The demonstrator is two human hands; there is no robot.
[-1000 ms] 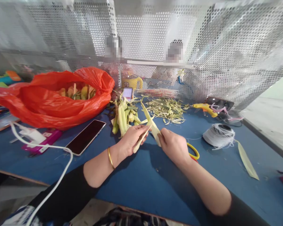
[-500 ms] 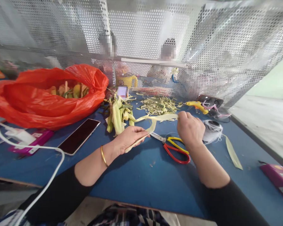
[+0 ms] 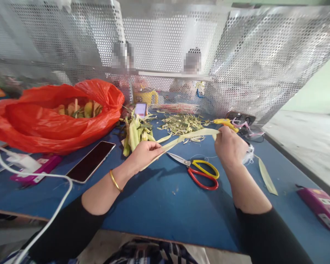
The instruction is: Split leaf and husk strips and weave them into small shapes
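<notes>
A long pale green strip of corn husk (image 3: 189, 135) is stretched between my two hands above the blue table. My left hand (image 3: 147, 153) pinches it between thumb and fingers, and one end pokes out below the palm. My right hand (image 3: 231, 148) is closed on the other end, farther right and slightly higher. Under the strip lie scissors (image 3: 188, 162) with one red and one yellow handle. Behind my left hand is a bundle of corn husks (image 3: 134, 135). White thread (image 3: 249, 156) shows partly behind my right hand.
A red plastic bag (image 3: 57, 130) of husks stands at left, near a phone (image 3: 90, 161) and white cable (image 3: 68, 189). Husk shreds (image 3: 181, 123) and a yellow glue gun (image 3: 226, 124) lie before the perforated metal partition (image 3: 165, 40). A purple power strip (image 3: 320, 207) sits right.
My right hand has moved slightly right, drawing the husk strip straighter; the loop near my left hand is gone. My left hand has shifted a little left.
</notes>
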